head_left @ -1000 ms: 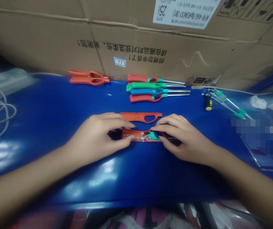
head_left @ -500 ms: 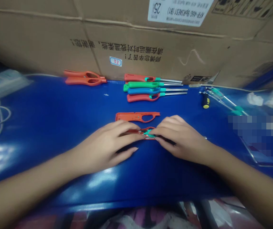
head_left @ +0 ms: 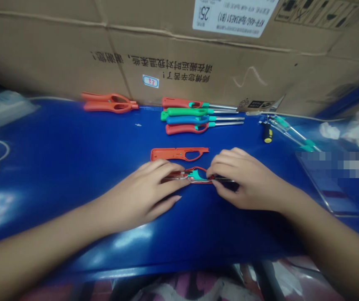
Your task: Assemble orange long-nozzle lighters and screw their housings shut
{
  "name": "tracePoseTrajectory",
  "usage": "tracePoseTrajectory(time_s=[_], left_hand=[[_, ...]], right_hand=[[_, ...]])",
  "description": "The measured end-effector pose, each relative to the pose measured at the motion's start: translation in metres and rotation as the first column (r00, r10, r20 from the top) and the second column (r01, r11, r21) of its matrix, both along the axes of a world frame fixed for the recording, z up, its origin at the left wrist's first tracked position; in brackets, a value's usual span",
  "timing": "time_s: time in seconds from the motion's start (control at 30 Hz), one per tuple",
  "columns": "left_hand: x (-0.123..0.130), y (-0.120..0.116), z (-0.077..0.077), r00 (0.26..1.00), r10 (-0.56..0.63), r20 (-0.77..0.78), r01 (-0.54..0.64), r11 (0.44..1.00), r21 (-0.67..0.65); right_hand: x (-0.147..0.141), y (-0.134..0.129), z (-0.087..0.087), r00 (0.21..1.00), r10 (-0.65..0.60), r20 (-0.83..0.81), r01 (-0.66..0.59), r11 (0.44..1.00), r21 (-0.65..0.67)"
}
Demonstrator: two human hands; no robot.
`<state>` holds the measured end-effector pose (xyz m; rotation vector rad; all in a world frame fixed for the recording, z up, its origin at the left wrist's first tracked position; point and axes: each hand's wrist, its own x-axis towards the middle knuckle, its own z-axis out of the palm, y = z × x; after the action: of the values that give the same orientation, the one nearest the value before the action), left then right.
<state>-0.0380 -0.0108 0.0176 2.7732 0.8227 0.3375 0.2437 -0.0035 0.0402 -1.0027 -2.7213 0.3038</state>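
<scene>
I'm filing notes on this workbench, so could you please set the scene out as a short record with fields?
Workpiece: open orange half, teal part inside
Left hand: fingers at its left end
Right hand: thumb and fingers at its right end
Just behind: loose orange half
Further back: red, green and blue lighters
Surface: blue table
Backdrop: cardboard box

Right hand (head_left: 250, 182) has backed off the teal piece (head_left: 196, 175).
</scene>
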Motion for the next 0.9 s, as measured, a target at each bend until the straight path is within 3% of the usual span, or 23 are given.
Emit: tracePoseTrajectory(time_s=[0.17, 0.4, 0.9], left_hand=[[0.000, 0.000, 0.001, 1.000, 0.003, -0.001, -0.003, 1.000, -0.008], [0.000, 0.001, -0.001, 1.000, 0.005, 0.014, -0.005, 1.000, 0.005], [-0.003, 0.005, -0.006, 0.992, -0.018, 0.128, 0.020, 1.000, -0.013]], right_hand=[[0.000, 0.002, -0.001, 1.000, -0.006, 0.024, 0.007, 0.999, -0.039], [0.006, 0.004, 0.001, 0.993, -0.092, -0.073, 0.080, 0.985, -0.154], [0.009, 0.015, -0.002, 0.980, -0.199, -0.033, 0.166, 0.890, -0.425]])
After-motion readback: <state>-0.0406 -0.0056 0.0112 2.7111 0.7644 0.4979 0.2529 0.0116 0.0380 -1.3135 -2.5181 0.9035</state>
